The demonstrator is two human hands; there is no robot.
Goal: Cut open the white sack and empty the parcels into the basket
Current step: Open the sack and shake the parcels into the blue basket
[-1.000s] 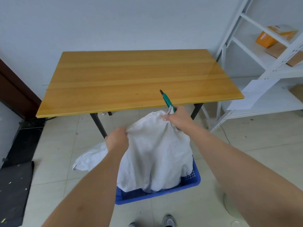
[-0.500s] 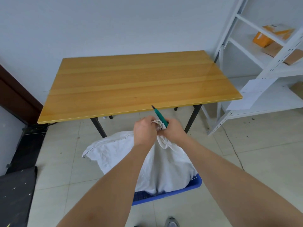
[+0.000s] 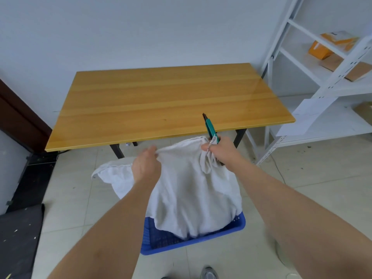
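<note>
A white cloth sack (image 3: 191, 194) hangs over the blue plastic basket (image 3: 231, 232) on the floor, its lower end draped inside the basket. My left hand (image 3: 146, 166) pinches the sack's upper edge on the left. My right hand (image 3: 220, 150) grips the upper edge on the right together with a green-handled cutter (image 3: 209, 125), whose tip points up and away over the table edge. A loose flap of the sack trails to the left over the floor. No parcels show; the sack hides the basket's inside.
A wooden table (image 3: 161, 101) on black legs stands just beyond the basket. A white metal shelf rack (image 3: 332, 81) with orange boxes and cardboard is at the right. A dark mat (image 3: 18, 238) lies on the tiled floor at the left. My shoe shows at the bottom edge.
My hands, which were bunched together at the sack's top half a second ago, have spread apart along its upper edge. The sack is stretched wider and the cutter has moved right.
</note>
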